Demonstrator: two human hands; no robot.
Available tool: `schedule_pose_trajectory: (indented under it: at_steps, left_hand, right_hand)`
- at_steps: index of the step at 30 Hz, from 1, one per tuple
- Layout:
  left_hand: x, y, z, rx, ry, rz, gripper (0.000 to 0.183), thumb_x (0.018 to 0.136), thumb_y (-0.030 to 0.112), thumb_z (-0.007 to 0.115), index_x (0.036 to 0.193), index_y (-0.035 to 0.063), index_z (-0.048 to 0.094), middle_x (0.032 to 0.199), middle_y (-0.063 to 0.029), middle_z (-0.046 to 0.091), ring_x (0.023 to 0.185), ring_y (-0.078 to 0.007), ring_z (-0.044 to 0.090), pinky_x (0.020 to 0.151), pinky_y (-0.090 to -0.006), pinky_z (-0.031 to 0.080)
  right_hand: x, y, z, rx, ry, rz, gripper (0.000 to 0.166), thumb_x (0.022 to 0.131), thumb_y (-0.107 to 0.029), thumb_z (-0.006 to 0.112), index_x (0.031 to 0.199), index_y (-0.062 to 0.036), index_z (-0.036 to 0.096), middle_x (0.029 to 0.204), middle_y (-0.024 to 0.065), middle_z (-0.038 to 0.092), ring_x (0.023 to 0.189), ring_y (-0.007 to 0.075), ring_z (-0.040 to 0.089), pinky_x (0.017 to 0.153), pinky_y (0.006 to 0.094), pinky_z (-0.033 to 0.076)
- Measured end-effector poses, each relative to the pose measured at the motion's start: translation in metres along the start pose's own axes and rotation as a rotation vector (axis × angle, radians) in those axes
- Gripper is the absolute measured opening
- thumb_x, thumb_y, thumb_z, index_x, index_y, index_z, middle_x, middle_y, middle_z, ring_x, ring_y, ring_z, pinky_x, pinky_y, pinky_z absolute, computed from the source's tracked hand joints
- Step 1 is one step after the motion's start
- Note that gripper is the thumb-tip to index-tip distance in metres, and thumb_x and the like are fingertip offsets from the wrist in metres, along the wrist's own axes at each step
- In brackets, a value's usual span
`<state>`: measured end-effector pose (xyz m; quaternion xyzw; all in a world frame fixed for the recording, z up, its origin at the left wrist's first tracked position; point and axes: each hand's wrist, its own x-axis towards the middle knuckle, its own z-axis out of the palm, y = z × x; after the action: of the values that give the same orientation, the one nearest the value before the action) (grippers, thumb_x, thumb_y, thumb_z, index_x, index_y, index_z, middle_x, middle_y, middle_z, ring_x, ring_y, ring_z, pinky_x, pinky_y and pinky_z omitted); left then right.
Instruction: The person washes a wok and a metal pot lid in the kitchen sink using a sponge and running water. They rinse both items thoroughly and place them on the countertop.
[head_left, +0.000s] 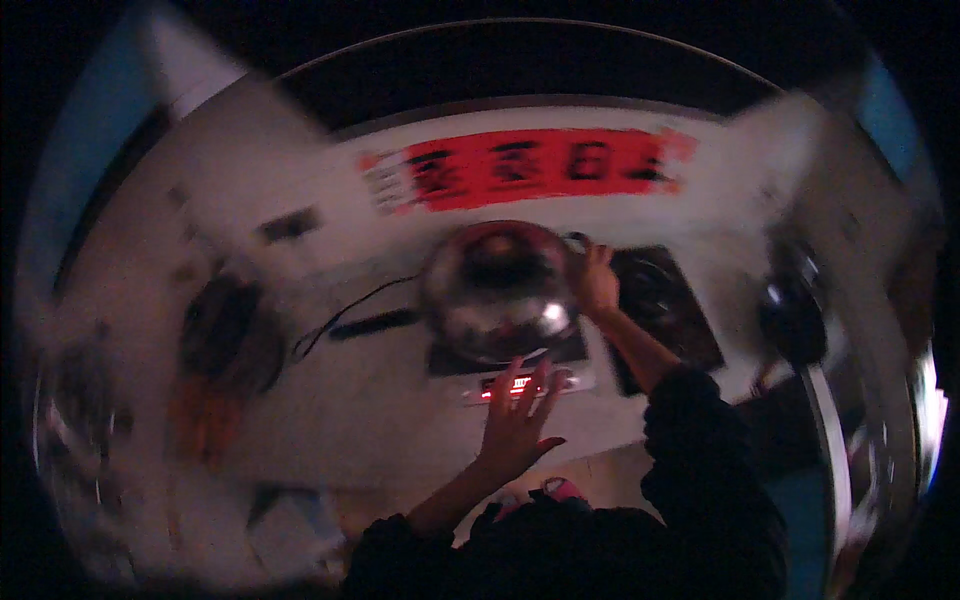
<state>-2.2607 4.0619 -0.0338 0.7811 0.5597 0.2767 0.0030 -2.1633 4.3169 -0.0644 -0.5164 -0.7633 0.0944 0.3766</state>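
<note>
A large, shiny metal pot or wok (499, 300) with a domed surface stands on an induction cooker, whose front panel (577, 381) has a lit red display. Over this panel is my left hand (521, 420), its fingers spread and the fingertips near the display and the pot's lower edge; contact is unclear. My right hand (596, 281) is at the right side of the metal vessel, by a dark handle (577, 238). Blur hides whether its fingers are closed on that handle.
Right of the vessel lies a second dark cooktop (664, 307). A dark cord (352, 304) and a dark elongated object (375, 324) lie on the left. Farther left stands a dark, blurred object (225, 322). A red banner (540, 169) with writing is on the back wall. A dark rounded object (791, 319) is at right.
</note>
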Motion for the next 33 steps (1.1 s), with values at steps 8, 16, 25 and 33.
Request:
schedule_pose_trajectory:
  at_steps: [8,16,25,33]
  left_hand:
    - [0.063,0.103,0.063,-0.268,-0.106,0.826,0.097,0.057,0.033,0.073,0.133,0.022,0.013,0.139,-0.0128,0.01,0.126,-0.0355,0.013,0.089,-0.0658,0.016]
    - [0.045,0.194,0.105,-0.574,-0.156,1.09,0.076,0.067,0.034,0.066,0.129,0.0183,0.024,0.135,-0.0046,0.026,0.127,-0.0308,0.015,0.09,-0.0667,0.009]
    - [0.033,0.309,0.123,-0.686,-0.23,1.177,0.06,0.074,0.032,0.06,0.125,0.0159,0.033,0.131,-0.0009,0.033,0.126,-0.0252,0.02,0.096,-0.0603,0.004]
    - [-0.002,0.422,0.139,-0.734,-0.057,1.401,0.034,0.088,0.021,0.035,0.122,0.0171,0.033,0.127,0.0019,0.04,0.123,-0.0198,0.026,0.101,-0.0494,-0.006]
  right_hand:
    - [-0.099,0.091,-0.102,-0.226,0.276,0.481,0.047,0.074,-0.021,0.054,0.115,-0.0087,0.034,0.106,0.021,0.038,0.08,0.0408,0.052,0.062,0.0459,0.046]
    - [-0.209,0.177,-0.201,-0.405,0.533,0.888,0.044,0.074,-0.018,0.051,0.114,-0.0063,0.035,0.102,0.021,0.041,0.075,0.0412,0.054,0.062,0.0455,0.047]
    - [-0.267,0.253,-0.276,-0.421,0.65,0.989,0.046,0.074,-0.019,0.056,0.112,-0.0056,0.034,0.102,0.0211,0.039,0.076,0.0392,0.054,0.061,0.0434,0.047]
    - [-0.337,0.331,-0.372,-0.336,0.897,1.235,0.043,0.075,-0.022,0.056,0.11,-0.0054,0.036,0.102,0.0202,0.04,0.08,0.0379,0.054,0.066,0.0431,0.046]
